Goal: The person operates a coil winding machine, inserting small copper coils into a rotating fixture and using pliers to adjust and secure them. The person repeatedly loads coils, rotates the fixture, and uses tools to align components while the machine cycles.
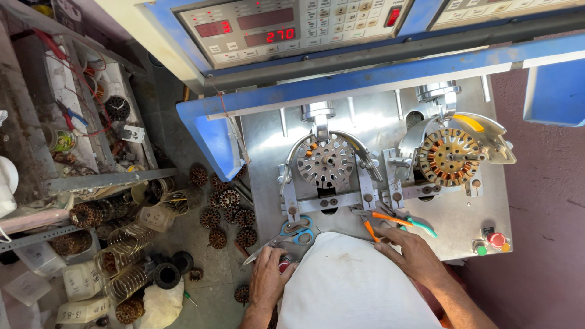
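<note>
The left hand (268,277) rests palm-down at the near edge of the metal desk (268,152), its fingers (275,263) curled loosely over a small red button (284,266), gripping nothing, just near the blue-handled scissors (291,233) that lie flat on the desk. The right hand (411,256) lies on the desk to the right of the scissors, fingers spread narrow and flat beside orange-handled pliers (382,220) and a teal-handled tool (420,225), touching neither clearly. Beyond the scissors stands a bare stator core (326,161) in its clamp; farther right, a copper-wound stator (450,157). Above them a control panel (286,24) shows red digits. Left of the scissors, down on the floor, lie scattered wound cores (228,213) and wire coils (125,262).
</note>
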